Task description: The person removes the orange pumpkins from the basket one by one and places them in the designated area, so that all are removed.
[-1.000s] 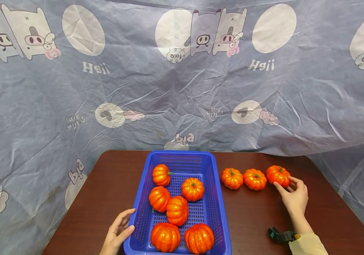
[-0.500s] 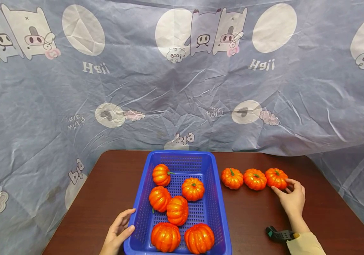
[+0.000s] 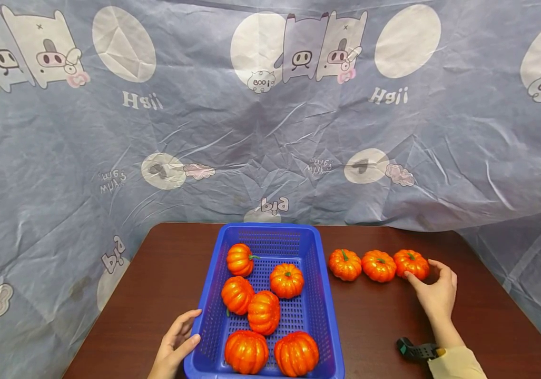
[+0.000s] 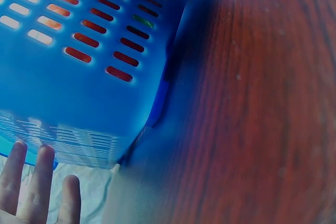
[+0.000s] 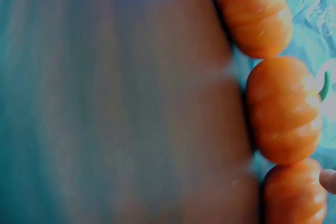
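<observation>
A blue plastic basket (image 3: 325, 295) stands on the table, with several orange toy pumpkins (image 3: 263, 313) inside. My left hand (image 3: 175, 345) is at its left side, fingertips at the rim. Its fingers (image 4: 38, 187) look straight in the left wrist view. Right of the basket, three small pumpkins with green stems form a row: a left one (image 3: 344, 265), a middle one (image 3: 379, 266) and a right one (image 3: 411, 263). Around the right one is my right hand (image 3: 437, 295), thumb at its front edge and fingers spread slightly off its right side.
A black strap-like band (image 3: 417, 349) juts from my right wrist above the table. The dark brown wooden table (image 3: 156, 279) ends at a grey-blue printed cloth (image 3: 261, 142) hung behind it.
The right pumpkin has gone from tilted to sitting flat, lower and slightly left beside the middle one. My right hand's fingers have since spread away from it. My left hand has stayed put.
</observation>
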A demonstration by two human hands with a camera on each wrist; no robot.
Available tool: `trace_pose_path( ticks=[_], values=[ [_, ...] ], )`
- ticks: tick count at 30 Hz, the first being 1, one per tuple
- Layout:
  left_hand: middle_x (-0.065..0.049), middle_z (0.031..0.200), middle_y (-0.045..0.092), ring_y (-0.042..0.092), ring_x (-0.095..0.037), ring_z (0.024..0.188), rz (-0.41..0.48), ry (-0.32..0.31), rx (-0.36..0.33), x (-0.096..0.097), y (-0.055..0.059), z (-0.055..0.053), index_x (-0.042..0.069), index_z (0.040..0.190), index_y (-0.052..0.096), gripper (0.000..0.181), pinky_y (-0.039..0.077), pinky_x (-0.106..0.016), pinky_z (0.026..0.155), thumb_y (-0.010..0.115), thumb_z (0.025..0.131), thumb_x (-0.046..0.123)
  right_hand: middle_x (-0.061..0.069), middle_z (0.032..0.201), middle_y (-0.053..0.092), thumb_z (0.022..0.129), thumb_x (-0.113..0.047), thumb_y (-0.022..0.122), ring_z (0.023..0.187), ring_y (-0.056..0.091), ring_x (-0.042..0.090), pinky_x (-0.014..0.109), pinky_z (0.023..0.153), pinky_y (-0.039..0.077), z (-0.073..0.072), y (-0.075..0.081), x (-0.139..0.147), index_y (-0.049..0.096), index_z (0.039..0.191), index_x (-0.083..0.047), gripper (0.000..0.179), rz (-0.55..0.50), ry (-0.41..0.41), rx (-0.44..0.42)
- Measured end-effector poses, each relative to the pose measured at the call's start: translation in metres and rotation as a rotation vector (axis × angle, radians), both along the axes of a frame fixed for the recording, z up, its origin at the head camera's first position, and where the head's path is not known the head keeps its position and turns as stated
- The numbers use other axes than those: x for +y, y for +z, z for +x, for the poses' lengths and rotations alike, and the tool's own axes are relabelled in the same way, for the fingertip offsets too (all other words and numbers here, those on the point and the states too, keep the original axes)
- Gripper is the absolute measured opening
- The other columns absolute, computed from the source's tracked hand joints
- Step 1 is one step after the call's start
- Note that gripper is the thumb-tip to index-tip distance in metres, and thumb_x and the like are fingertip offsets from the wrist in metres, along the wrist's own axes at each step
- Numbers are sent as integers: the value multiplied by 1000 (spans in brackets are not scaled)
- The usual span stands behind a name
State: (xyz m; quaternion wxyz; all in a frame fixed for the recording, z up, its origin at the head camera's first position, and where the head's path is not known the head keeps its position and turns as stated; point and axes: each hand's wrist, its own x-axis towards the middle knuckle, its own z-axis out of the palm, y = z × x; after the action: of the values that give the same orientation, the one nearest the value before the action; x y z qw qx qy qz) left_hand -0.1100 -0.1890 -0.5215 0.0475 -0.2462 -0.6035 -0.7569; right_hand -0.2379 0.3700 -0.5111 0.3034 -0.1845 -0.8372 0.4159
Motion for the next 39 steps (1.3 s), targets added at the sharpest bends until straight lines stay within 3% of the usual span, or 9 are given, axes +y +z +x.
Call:
trace_pose_path(
  ticks=[5, 11, 14, 19, 24, 30, 33, 39],
  values=[
    [-14, 129, 53, 58, -25, 110, -2, -7, 13, 0, 0, -1, -7, 137, 33, 48, 54, -38, 81, 35, 90, -16, 20, 124, 45, 78, -14, 74, 115, 41, 35, 46, 95, 32, -2, 17, -7, 53, 124, -1, 52, 5, 9, 40],
    [-12, 130, 54, 57, -24, 112, -7, -13, -8, 0, 1, -1, -8, 136, 34, 45, 53, -37, 83, 38, 91, -14, 15, 121, 49, 77, -10, 75, 109, 45, 30, 25, 90, 34, -2, 37, -22, 57, 120, -2, 47, 34, 39, 111],
    [-12, 130, 53, 57, -23, 112, -16, -9, 13, 0, 1, -2, -8, 136, 33, 46, 53, -36, 84, 37, 91, -15, 11, 123, 49, 78, -9, 75, 106, 45, 24, 18, 88, 33, -2, 48, -31, 57, 120, -3, 46, 33, 63, 121],
    [-13, 131, 52, 57, -24, 112, -19, -11, 39, 0, 0, -2, -8, 137, 32, 47, 53, -37, 83, 35, 90, -16, 9, 122, 50, 79, -12, 75, 107, 45, 21, 18, 92, 34, -1, 66, -48, 57, 120, -3, 46, 22, 126, 136],
    [-11, 129, 54, 58, -23, 111, -20, 3, -22, 0, 0, -1, -9, 135, 33, 44, 53, -38, 83, 39, 91, -13, 5, 121, 50, 79, -13, 75, 106, 48, 8, 16, 95, 38, -1, 84, -65, 57, 120, -4, 46, -26, 202, 136],
    [-8, 128, 56, 58, -21, 110, -35, 33, -73, 0, 0, 0, -9, 134, 34, 44, 53, -37, 83, 42, 91, -10, 4, 118, 51, 79, -7, 75, 103, 46, -2, 24, 97, 41, 2, 106, -88, 55, 120, 0, 46, -67, 308, 167],
    [-8, 129, 55, 57, -21, 111, -29, 11, -37, -1, -1, -1, -10, 135, 33, 44, 53, -37, 83, 40, 91, -11, 9, 120, 51, 80, -3, 72, 105, 47, 2, 29, 99, 41, 12, 127, -107, 53, 120, 4, 45, -100, 359, 162],
    [-9, 129, 54, 57, -22, 111, -20, -5, -20, -1, 1, 0, -9, 135, 33, 44, 53, -37, 83, 39, 92, -11, 13, 121, 50, 81, 0, 70, 105, 47, 3, 35, 99, 41, 25, 149, -137, 52, 120, 7, 43, -119, 455, 148]
  ],
)
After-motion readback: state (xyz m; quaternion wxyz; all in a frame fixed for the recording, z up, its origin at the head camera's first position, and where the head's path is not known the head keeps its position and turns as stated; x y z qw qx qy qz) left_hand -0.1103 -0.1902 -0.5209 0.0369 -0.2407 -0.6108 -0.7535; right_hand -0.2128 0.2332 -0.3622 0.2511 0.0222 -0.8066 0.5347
